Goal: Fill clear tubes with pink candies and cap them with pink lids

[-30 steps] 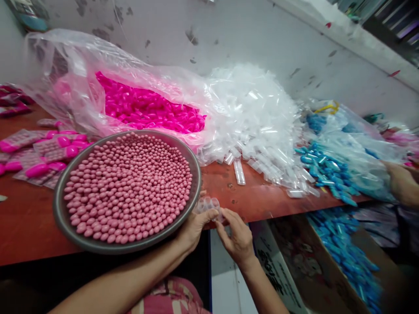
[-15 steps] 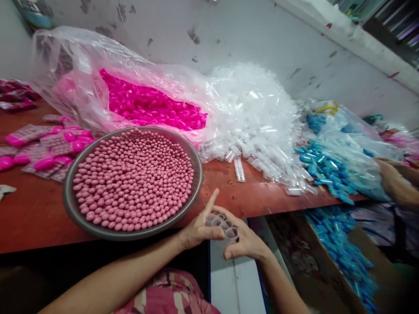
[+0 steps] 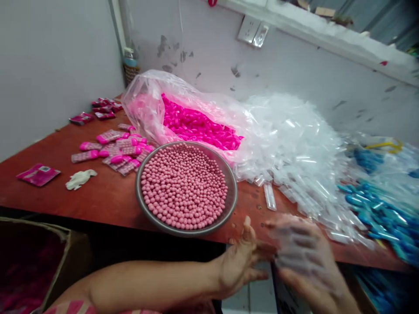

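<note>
My left hand (image 3: 242, 259) hovers just in front of the table edge, thumb up and fingers apart, with nothing that I can see in it. My right hand (image 3: 304, 257) is beside it, smeared by motion, with a pale translucent blur over its fingers; I cannot make out what it holds, if anything. Just beyond my hands a round metal tray (image 3: 141, 207) full of pink beads (image 3: 183, 187) sits on the red table (image 3: 98, 200). One clear tube (image 3: 270, 196) lies loose next to the tray.
Behind the tray lie a plastic bag of bright pink caps (image 3: 196, 124), a heap of clear tubes (image 3: 294, 144) and blue caps (image 3: 376, 205) at the right. Filled pink packets (image 3: 114, 150) lie left of the tray. A cardboard box (image 3: 39, 261) stands below the table's left end.
The view has swung left and pulled back. My hands, which held a cluster of clear tubes together, have parted; the right one is now moving fast to the right.
</note>
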`<state>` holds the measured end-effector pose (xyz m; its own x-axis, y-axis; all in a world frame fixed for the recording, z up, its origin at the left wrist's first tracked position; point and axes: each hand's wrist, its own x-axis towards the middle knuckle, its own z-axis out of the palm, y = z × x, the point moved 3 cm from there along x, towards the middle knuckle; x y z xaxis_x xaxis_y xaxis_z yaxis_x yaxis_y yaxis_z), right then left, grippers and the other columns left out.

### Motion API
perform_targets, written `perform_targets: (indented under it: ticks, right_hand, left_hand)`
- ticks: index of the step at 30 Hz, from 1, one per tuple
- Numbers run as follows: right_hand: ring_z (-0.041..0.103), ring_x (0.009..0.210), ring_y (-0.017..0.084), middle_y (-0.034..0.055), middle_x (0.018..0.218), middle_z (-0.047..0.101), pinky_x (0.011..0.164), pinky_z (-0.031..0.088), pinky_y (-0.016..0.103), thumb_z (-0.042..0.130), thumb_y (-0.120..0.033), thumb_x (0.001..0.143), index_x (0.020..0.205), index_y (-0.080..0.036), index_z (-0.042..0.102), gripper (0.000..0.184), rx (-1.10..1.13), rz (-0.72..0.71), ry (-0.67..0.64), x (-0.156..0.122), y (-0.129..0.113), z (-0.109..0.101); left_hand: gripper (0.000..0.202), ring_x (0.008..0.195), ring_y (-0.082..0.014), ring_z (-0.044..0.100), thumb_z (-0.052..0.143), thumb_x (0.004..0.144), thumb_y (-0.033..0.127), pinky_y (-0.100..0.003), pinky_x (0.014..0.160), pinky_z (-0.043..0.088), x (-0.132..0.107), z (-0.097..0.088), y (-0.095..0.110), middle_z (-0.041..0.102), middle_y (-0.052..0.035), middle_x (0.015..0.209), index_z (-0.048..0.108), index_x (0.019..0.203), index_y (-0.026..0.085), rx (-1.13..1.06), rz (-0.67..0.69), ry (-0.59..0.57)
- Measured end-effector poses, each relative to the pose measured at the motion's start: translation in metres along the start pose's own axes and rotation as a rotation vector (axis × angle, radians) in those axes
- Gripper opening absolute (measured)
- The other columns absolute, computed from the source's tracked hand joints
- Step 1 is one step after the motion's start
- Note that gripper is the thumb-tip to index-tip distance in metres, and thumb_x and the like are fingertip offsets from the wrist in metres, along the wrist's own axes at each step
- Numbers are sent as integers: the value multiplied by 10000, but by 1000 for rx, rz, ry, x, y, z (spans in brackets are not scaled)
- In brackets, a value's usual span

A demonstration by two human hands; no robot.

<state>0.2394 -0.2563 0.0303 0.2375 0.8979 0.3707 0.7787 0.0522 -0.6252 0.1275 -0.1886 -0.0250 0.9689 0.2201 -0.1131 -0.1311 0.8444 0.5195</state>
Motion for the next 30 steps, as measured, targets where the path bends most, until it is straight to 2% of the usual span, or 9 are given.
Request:
perform_targets:
  ticks: [2, 4, 6, 10, 13, 18, 23, 26, 30]
  right_hand:
    - [577, 971, 292, 102, 1108, 558, 721, 515, 407, 610, -427, 745, 1160, -355, 500, 436, -174, -177, 40, 44, -10, -1]
    - [568, 987, 276, 108, 1107, 568, 783, 481, 403, 587, -424, 766, 1247, -258, 387, 546, -262, -224, -125, 91, -13, 20]
    - [554, 991, 272, 131, 1107, 563, 797, 450, 386, 562, -396, 777, 1231, -173, 376, 538, -444, -342, -294, 131, -15, 54]
    - [536, 883, 295, 173, 916, 593, 757, 370, 415, 365, -174, 858, 1014, -99, 524, 235, -861, -440, -465, 177, -7, 115]
    - [529, 802, 280, 179, 838, 592, 722, 358, 413, 298, -87, 856, 892, -102, 556, 261, -831, -472, -548, 186, -1, 142]
    - [532, 952, 249, 143, 983, 608, 841, 385, 399, 378, -97, 843, 949, -131, 559, 213, -633, -515, -719, 189, 7, 171]
    - [500, 1101, 246, 169, 1188, 540, 937, 392, 378, 439, -178, 807, 1190, -89, 456, 393, -372, -415, -819, 191, 19, 185]
    - [468, 1155, 252, 156, 1262, 484, 973, 378, 371, 503, -238, 766, 1319, -99, 310, 602, -215, -321, -810, 189, 23, 188]
    - [470, 1148, 241, 123, 1256, 479, 999, 358, 370, 524, -193, 732, 1338, -132, 259, 664, -17, -210, -771, 185, 23, 190]
  left_hand:
    - [832, 994, -262, 599, 453, 704, 701, -399, 818, 456, -25, -1, 20, 611, -135, 1139, 310, 1384, 245, 269, -32, -6]
    - [605, 954, -284, 624, 478, 791, 567, -392, 837, 452, -54, -2, 48, 679, -125, 1022, 494, 1284, 217, 639, 77, -83]
    - [414, 885, -288, 653, 550, 797, 433, -362, 819, 466, -83, -7, 80, 709, -102, 964, 625, 1150, 229, 922, 283, -43]
    - [417, 1125, -290, 545, 656, 731, 316, -364, 1016, 341, -124, -39, 144, 645, -75, 1158, 631, 1137, 225, 1229, 807, 463]
    - [485, 1284, -251, 375, 540, 824, 326, -399, 1091, 223, -126, -71, 172, 496, -67, 1341, 484, 1288, 197, 1462, 895, 757]
    - [488, 1294, -234, 360, 374, 912, 334, -435, 1100, 198, -106, -102, 181, 445, -121, 1376, 357, 1358, 136, 1736, 830, 859]
    - [472, 1275, -234, 387, 311, 933, 338, -462, 1089, 237, -105, -104, 176, 487, -134, 1338, 369, 1342, 109, 1893, 833, 847]
    - [456, 1250, -232, 421, 306, 935, 337, -466, 1081, 262, -107, -105, 176, 528, -125, 1300, 399, 1321, 112, 1918, 851, 828]
    - [423, 1202, -220, 475, 314, 934, 315, -465, 1077, 274, -108, -106, 177, 564, -107, 1262, 429, 1297, 130, 1895, 883, 824]
